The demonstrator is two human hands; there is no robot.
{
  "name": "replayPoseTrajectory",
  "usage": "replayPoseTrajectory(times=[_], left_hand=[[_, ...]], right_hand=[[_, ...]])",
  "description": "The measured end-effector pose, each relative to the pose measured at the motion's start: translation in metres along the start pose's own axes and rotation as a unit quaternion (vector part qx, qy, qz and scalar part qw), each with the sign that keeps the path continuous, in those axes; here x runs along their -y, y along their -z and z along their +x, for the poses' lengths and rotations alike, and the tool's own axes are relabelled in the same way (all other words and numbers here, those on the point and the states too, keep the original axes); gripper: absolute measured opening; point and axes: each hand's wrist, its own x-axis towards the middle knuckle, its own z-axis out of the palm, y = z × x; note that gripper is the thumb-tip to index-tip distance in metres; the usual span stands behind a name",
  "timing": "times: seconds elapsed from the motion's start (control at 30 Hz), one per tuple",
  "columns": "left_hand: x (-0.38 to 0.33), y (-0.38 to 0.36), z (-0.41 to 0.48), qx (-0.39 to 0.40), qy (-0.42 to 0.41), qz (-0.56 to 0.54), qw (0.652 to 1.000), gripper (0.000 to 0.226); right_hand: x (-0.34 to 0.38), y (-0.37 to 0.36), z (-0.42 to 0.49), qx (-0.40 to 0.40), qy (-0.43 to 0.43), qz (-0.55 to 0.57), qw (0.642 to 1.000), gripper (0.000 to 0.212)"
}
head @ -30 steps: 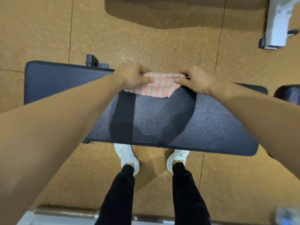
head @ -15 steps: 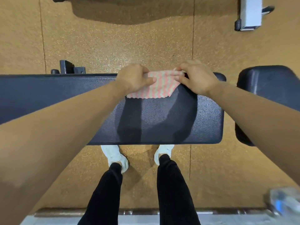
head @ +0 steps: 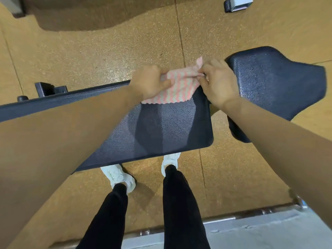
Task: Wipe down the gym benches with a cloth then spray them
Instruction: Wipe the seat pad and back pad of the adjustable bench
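Cloth has travelled along the worktop to the far corner at its end; half a second ago it lay short of that end. Left grip is clamped on one edge of the cloth, thumb on top. Right grip pinches the opposite corner, now raised off the worktop. Judgement: the wiping pass has reached the worktop's end. The neighbouring pad, just beyond that end, likely comes next; spraying is not yet begun.
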Motion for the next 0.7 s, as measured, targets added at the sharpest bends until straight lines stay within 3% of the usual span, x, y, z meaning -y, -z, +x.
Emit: replayPoseTrajectory(times=[0.23, 0.4, 0.6, 0.7], left_hand=[[-0.043, -0.016, 0.020, -0.002, -0.030, 0.003, 1.000, 0.059], [-0.060, -0.026, 0.028, -0.007, -0.074, -0.003, 0.997, 0.070], [-0.081, -0.048, 0.014, -0.030, -0.165, 0.102, 0.981, 0.059], [-0.090, -0.065, -0.006, -0.019, -0.213, 0.132, 0.968, 0.051]], right_hand=[[-0.022, -0.018, -0.067, 0.007, -0.138, 0.103, 0.985, 0.024], [-0.015, -0.028, -0.100, 0.008, -0.228, 0.204, 0.952, 0.020], [-0.017, -0.033, -0.141, 0.014, -0.316, 0.311, 0.896, 0.021], [-0.022, -0.036, -0.168, 0.034, -0.340, 0.313, 0.886, 0.018]])
